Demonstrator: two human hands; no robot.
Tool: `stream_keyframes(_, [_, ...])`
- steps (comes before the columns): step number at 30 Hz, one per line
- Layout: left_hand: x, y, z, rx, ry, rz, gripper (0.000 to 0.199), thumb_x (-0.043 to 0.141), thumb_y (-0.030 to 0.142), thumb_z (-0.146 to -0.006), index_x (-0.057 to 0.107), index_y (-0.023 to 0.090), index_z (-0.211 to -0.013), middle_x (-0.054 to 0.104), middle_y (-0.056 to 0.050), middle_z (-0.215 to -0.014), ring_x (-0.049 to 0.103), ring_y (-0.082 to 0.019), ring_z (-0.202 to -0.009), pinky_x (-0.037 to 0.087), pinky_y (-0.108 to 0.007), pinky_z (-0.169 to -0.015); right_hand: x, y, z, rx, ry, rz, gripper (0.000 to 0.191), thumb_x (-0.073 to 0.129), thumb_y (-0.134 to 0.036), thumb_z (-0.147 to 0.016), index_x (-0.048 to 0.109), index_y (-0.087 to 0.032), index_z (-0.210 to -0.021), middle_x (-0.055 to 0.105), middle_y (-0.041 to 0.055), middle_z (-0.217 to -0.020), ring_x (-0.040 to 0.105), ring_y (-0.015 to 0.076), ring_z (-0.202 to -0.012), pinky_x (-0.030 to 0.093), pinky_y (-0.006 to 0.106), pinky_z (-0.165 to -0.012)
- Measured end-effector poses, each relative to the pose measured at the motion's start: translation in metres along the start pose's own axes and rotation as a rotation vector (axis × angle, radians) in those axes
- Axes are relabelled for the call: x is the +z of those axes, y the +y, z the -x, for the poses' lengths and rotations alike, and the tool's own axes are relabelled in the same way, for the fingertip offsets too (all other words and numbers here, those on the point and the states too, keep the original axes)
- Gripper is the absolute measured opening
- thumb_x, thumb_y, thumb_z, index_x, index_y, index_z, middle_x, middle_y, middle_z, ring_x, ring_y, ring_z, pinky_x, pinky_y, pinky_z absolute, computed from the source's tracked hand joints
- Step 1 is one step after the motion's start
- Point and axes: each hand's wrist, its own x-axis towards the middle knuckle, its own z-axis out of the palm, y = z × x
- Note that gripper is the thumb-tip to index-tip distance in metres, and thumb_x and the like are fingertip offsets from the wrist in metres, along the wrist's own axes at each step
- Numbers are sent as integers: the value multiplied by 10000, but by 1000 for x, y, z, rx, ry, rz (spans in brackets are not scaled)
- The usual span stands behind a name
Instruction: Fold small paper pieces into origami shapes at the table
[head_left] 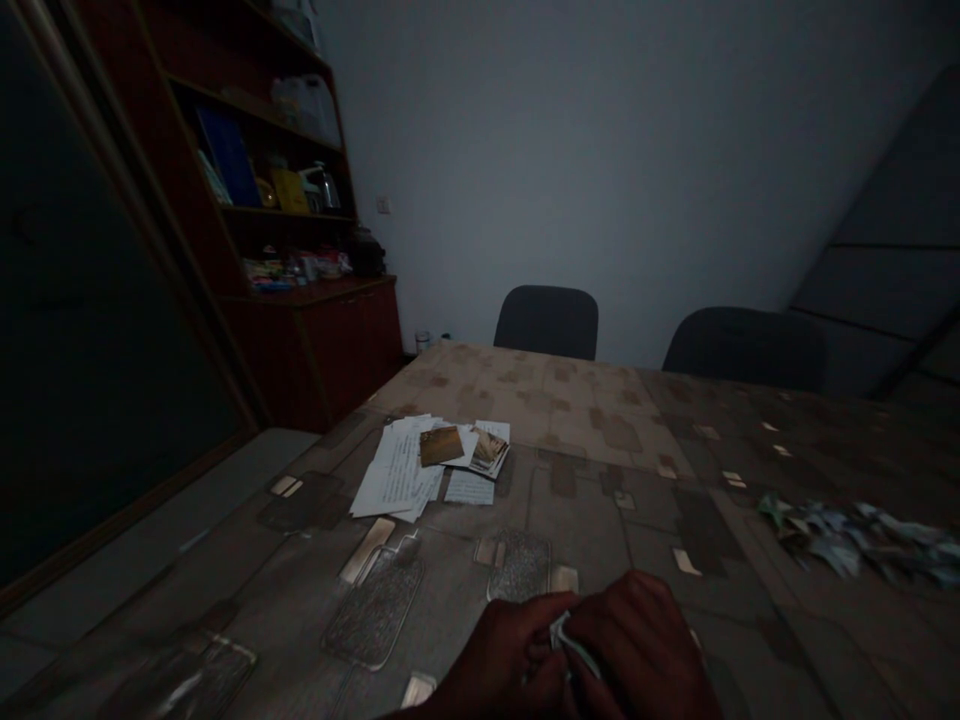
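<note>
At the near edge of the table, my left hand (510,645) and my right hand (645,640) are together, with fingers curled in. Between them they grip a small piece of crumpled paper (559,628), pale and slightly greenish. Most of it is hidden by the fingers, and the scene is dim. Off to the right lies a heap of crumpled paper pieces (855,540), pale with some green. Further ahead, to the left, are spread sheets of printed paper (394,470). A brown picture card (441,446) and a small stack of photos or cards (489,452) rest on these sheets.
A patterned cloth (585,400) covers the large table. Two dark chairs (546,320) stand on its far side against the pale wall. At the left back is a red-brown cabinet (349,340) with shelves holding a kettle (327,188), a blue folder (229,155) and other items.
</note>
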Motion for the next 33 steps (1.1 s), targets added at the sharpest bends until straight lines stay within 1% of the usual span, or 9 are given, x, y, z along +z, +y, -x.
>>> stream_keyframes(3, [-1,4,1,-16,-7,-12,422,525,136,-727,713,157,-1104,612,0,-706,514,-141,-611,392,-204,-578,1,2,2,-14,-33,-9,99,534,-126,-863,609,-186,-892,701,21,-733,569,181,-636,382,340,-675])
stream_keyframes(7, [-2,8,1,-14,-21,-30,381,507,116,-722,724,127,-1035,567,7,-637,529,-143,-580,370,-199,-534,3,1,4,49,-35,-64,109,522,-122,-875,602,-191,-852,670,17,-712,557,180,-648,381,337,-675])
stream_keyframes(12, [-3,8,-1,-12,-16,19,445,483,114,-744,679,122,-1144,592,-1,-660,554,-139,-555,391,-192,-515,7,-1,2,149,6,-199,149,485,-164,-930,585,-201,-826,657,8,-715,573,171,-658,405,315,-642])
stream_keyframes(17, [-3,7,-1,29,-1,-5,326,482,134,-787,701,118,-1028,587,5,-609,567,-133,-531,400,-186,-509,7,0,5,207,-32,-239,116,526,-135,-900,597,-207,-844,664,6,-755,601,181,-696,432,333,-664])
stream_keyframes(21, [-3,8,0,34,-14,96,319,467,257,-876,705,103,-1023,593,-9,-591,575,-138,-505,416,-192,-485,7,0,8,206,-31,-236,128,528,-117,-901,609,-209,-864,671,8,-759,616,181,-698,447,335,-669])
stream_keyframes(23, [-2,8,0,28,-19,160,397,447,374,-918,706,98,-1037,620,-34,-625,597,-150,-522,437,-201,-481,7,-1,8,223,-38,-243,124,528,-132,-919,607,-213,-869,671,4,-755,621,178,-697,453,331,-672])
stream_keyframes(26, [0,4,-1,9,-12,194,509,445,507,-922,710,89,-1042,628,-55,-652,598,-151,-517,454,-212,-474,7,-1,9,263,-73,-243,138,502,-164,-948,603,-214,-867,670,9,-762,621,186,-708,454,342,-686])
stream_keyframes(30, [3,-2,-3,-24,-12,243,539,456,541,-915,697,79,-1050,614,-45,-612,555,-129,-463,458,-226,-477,7,-2,9,288,-62,-236,140,492,-164,-948,601,-213,-876,655,11,-756,612,189,-705,452,341,-670])
stream_keyframes(33, [3,-2,-4,-64,11,264,515,498,537,-885,700,70,-961,615,-44,-592,551,-127,-457,447,-224,-464,7,-2,9,308,-48,-213,165,487,-162,-945,586,-215,-825,642,11,-731,609,191,-694,454,330,-644])
